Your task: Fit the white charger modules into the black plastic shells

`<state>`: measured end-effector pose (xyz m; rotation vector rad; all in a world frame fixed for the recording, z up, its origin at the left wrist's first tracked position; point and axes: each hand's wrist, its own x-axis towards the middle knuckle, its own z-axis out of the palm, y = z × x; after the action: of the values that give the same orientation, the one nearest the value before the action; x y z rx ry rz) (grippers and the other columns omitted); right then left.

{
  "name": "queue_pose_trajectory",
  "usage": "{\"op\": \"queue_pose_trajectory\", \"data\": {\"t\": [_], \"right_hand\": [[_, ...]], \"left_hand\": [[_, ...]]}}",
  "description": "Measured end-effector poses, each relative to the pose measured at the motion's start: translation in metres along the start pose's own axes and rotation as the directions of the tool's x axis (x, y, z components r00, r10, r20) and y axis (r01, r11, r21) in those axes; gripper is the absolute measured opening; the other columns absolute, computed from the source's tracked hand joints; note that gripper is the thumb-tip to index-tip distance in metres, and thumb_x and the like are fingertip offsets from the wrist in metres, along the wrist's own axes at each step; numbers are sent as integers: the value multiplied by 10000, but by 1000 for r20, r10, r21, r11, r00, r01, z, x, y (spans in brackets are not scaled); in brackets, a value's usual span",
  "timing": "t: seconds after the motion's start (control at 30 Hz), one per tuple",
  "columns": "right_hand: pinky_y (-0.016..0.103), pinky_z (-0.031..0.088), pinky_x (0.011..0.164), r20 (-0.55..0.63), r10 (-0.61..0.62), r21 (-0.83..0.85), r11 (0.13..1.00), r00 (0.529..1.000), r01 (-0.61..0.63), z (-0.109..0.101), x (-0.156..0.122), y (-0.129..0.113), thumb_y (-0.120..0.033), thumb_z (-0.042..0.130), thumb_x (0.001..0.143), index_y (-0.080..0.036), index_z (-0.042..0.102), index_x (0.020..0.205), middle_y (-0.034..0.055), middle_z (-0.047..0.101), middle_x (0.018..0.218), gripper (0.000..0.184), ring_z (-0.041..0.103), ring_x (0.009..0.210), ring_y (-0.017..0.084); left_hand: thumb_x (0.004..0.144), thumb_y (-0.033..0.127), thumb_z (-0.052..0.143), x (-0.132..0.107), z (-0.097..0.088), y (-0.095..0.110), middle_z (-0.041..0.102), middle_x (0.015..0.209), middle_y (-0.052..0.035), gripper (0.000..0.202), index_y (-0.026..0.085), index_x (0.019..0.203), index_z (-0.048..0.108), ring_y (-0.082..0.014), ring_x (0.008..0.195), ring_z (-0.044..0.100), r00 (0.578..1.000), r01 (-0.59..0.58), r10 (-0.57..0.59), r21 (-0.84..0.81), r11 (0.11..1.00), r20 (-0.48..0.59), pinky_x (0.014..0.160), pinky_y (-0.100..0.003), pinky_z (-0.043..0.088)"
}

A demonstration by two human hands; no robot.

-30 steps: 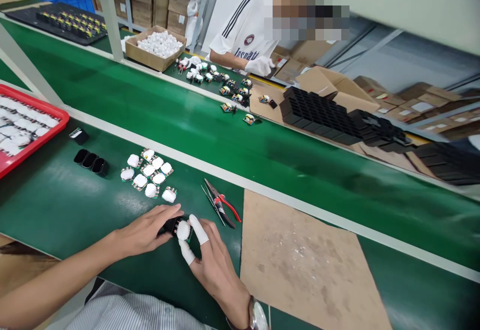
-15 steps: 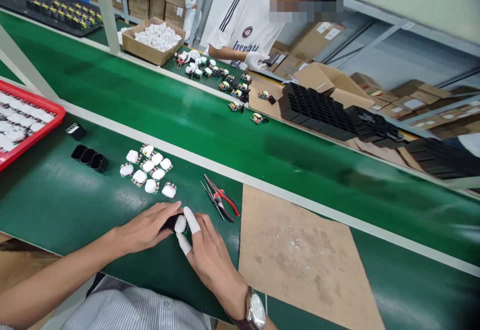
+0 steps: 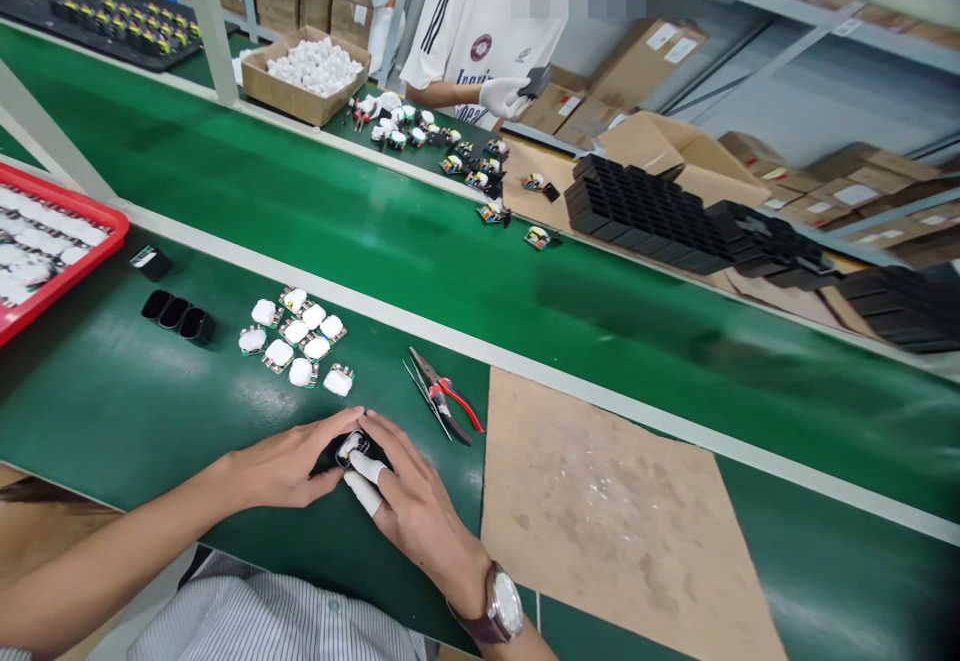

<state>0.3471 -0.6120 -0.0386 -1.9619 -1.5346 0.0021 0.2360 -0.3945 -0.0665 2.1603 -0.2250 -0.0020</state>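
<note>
My left hand (image 3: 289, 463) and my right hand (image 3: 409, 501) meet over a small black housing (image 3: 346, 449) on the green mat. Both hands are closed on it, and a white part shows between the fingers. White finger cots cover two fingertips of my right hand, and a watch sits on its wrist. Just beyond my hands lies a cluster of several white-capped parts (image 3: 296, 346). Three empty black housings (image 3: 178, 316) stand in a row to the left of that cluster.
Red-handled pliers (image 3: 448, 404) lie right of the cluster, beside a cardboard sheet (image 3: 622, 511). A red tray (image 3: 56, 276) of white parts is at far left. Across the green belt (image 3: 420, 261), a person in a white shirt (image 3: 480, 26) handles a part near black trays (image 3: 652, 221) and a box of white caps (image 3: 307, 86).
My right hand's fingers have curled down over the housing, and the white part is pressed further in, showing less between my fingers. Across the belt, the person has raised the gloved hand.
</note>
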Motion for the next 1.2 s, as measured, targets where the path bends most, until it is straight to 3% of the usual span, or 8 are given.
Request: {"op": "queue_pose_trajectory", "data": {"t": [0.13,0.27,0.6,0.8,0.97,1.03,1.1,1.2], "right_hand": [[444,658,987,-45,0,53,999,999,2,7,-3,3,-109,625,997,-196,647,1322,154,689,1333,337,695,1233,284],[422,669,933,-90,9,84,997,996,-1,12,-10,8,-132,599,1025,-219,592,1411,140,687,1286,396,708,1167,266],[425,672,926,10,77,82,994,997,-77,6,-16,10,-144,531,1054,-220,481,1549,141,698,1320,503,725,1159,270],[378,631,1026,-34,257,461,861,966,-213,5,-27,19,-191,604,1040,-284,504,1524,101,662,1393,502,706,1217,212],[412,585,1087,-36,315,486,835,948,-259,7,-35,17,-184,584,1046,-284,537,1492,99,647,1397,459,664,1266,221],[397,591,1070,-51,323,485,835,945,-259,5,-35,16,-188,565,1058,-291,511,1514,101,636,1404,470,671,1243,211],[392,593,1061,-67,335,469,842,940,-267,1,-35,16,-188,537,1071,-299,494,1524,101,630,1404,469,682,1215,203],[391,589,1070,-81,347,425,860,934,-283,-6,-39,16,-193,515,1080,-305,496,1513,97,633,1395,447,695,1197,197]], "left_hand": [[1016,140,556,-2,-4,1,684,1359,-122,460,245,1457,480,-244,1137,748,987,-132,140,94,987,-82,945,-381,651],[1046,140,570,0,-11,3,672,1314,-138,199,202,1210,664,-225,1081,743,941,-286,313,193,939,-126,934,-339,645],[1005,79,617,8,-9,-1,671,1303,-160,238,184,1205,694,-261,1165,694,932,-331,344,117,936,-113,971,-390,629],[1000,61,611,9,-5,-1,639,1292,-167,266,178,1229,680,-238,1096,712,924,-331,361,207,921,-129,876,-332,638],[1019,84,604,11,-1,4,689,1285,-153,261,199,1236,693,-240,1122,721,920,-344,372,196,918,-127,907,-354,643],[1009,114,638,14,1,6,733,1230,-134,219,207,1183,734,-237,1077,739,938,-294,307,102,950,-158,900,-360,647],[975,189,719,20,-2,7,780,1088,-102,121,202,1084,770,-212,924,769,966,-140,107,-129,982,-235,811,-328,660],[896,365,827,36,-21,6,791,883,-71,236,167,1007,762,-192,726,766,900,88,-319,-591,802,-298,678,-309,663]]}}
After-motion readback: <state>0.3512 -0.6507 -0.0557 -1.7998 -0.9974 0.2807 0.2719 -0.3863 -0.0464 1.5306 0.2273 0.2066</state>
